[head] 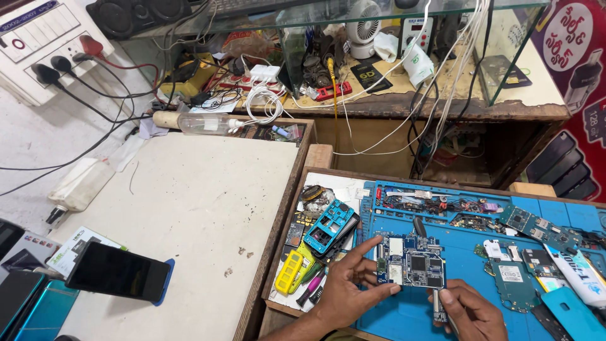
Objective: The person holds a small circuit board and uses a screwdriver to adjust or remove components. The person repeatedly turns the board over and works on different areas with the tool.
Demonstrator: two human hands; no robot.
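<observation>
My left hand (350,287) pinches the left edge of a blue phone circuit board (410,260) and holds it tilted just above the blue work mat (404,316). My right hand (470,309) sits at the board's lower right corner, fingers closed around a thin dark tool whose tip (419,226) shows above the board. Metal shields and chips cover the board's face.
Several other circuit boards (540,230) and a white tube (577,271) lie on the mat's right side. A blue phone frame (329,226), a yellow part (290,271) and small tools fill the wooden tray to the left. A dark phone (118,271) rests on the white table.
</observation>
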